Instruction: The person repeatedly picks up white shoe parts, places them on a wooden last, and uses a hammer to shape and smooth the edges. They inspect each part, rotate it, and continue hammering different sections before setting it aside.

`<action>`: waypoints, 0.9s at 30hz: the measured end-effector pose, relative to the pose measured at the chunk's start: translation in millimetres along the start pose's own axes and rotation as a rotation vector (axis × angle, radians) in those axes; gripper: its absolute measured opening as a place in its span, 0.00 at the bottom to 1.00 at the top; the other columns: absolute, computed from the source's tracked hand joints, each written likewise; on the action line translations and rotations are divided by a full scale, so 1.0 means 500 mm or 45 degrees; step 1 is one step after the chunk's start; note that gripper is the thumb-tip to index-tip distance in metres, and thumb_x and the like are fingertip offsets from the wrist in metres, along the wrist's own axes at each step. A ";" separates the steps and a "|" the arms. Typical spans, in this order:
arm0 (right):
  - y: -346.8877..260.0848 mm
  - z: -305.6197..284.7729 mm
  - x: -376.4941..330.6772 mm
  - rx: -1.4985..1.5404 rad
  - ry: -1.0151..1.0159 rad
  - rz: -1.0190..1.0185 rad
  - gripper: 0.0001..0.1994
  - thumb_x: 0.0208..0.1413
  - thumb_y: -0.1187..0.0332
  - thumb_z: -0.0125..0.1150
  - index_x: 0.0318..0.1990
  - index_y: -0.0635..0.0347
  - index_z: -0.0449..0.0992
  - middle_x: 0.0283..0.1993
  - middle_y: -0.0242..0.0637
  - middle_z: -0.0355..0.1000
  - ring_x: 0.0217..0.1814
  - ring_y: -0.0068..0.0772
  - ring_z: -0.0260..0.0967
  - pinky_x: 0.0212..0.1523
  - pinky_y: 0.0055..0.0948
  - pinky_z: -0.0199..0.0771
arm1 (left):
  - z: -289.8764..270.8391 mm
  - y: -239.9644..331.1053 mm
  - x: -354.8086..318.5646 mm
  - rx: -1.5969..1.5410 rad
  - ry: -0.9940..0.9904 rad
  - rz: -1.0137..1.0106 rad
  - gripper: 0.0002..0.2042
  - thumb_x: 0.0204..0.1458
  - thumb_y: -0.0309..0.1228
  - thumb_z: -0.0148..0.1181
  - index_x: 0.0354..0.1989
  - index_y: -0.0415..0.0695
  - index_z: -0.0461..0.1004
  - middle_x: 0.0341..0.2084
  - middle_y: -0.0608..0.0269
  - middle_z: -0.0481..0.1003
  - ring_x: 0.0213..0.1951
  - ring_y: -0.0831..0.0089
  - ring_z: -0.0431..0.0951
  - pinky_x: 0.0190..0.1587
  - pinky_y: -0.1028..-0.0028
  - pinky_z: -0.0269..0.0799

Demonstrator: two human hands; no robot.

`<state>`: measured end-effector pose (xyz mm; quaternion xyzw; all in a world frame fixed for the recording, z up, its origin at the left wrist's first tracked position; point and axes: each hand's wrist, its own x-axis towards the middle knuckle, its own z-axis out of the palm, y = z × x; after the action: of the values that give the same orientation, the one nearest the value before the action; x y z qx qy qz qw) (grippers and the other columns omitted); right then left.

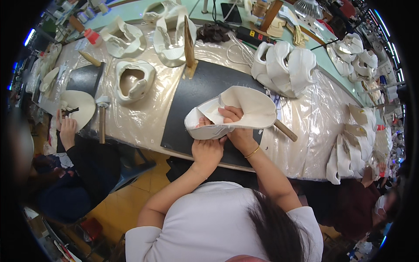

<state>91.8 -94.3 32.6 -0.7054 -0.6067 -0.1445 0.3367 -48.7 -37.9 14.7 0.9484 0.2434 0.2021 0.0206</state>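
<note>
A cream-white shoe upper is held above a black board at the table's near side. My left hand grips its lower left end, with fingers reaching up inside the opening. My right hand holds the near edge at the middle, its fingers curled over into the upper. The wide flared end opens toward the right. Just right of the upper, a wooden tool handle sticks out, and its other end is hidden under the upper.
A wooden post stands at the board's far edge. Shaped white uppers sit at the back right, and another lies left. A hammer lies near a co-worker's hand. More uppers are stacked right.
</note>
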 end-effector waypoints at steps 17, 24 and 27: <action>-0.019 0.015 0.020 0.145 -0.093 0.256 0.09 0.44 0.68 0.63 0.31 0.61 0.71 0.44 0.38 0.75 0.49 0.44 0.71 0.50 0.39 0.70 | -0.010 0.013 -0.008 -0.094 -0.124 -0.101 0.32 0.50 0.37 0.58 0.61 0.27 0.63 0.62 0.35 0.62 0.67 0.48 0.59 0.69 0.58 0.50; -0.011 0.041 0.036 0.155 -0.098 0.393 0.09 0.44 0.68 0.62 0.31 0.61 0.71 0.36 0.41 0.72 0.43 0.46 0.69 0.44 0.41 0.69 | -0.033 0.017 0.016 -0.046 -0.301 -0.101 0.38 0.48 0.40 0.61 0.64 0.27 0.59 0.64 0.30 0.57 0.68 0.44 0.56 0.68 0.56 0.52; -0.010 0.051 0.040 0.100 -0.142 0.404 0.09 0.44 0.67 0.62 0.31 0.61 0.71 0.35 0.42 0.71 0.39 0.46 0.68 0.41 0.41 0.68 | -0.042 0.018 0.022 0.023 -0.414 -0.093 0.39 0.49 0.42 0.60 0.65 0.27 0.58 0.65 0.30 0.56 0.67 0.42 0.56 0.68 0.57 0.52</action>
<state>86.2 -62.2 27.6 -0.7856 -0.5108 -0.0264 0.3483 -44.0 -41.8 39.3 0.9593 0.2730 0.0429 0.0584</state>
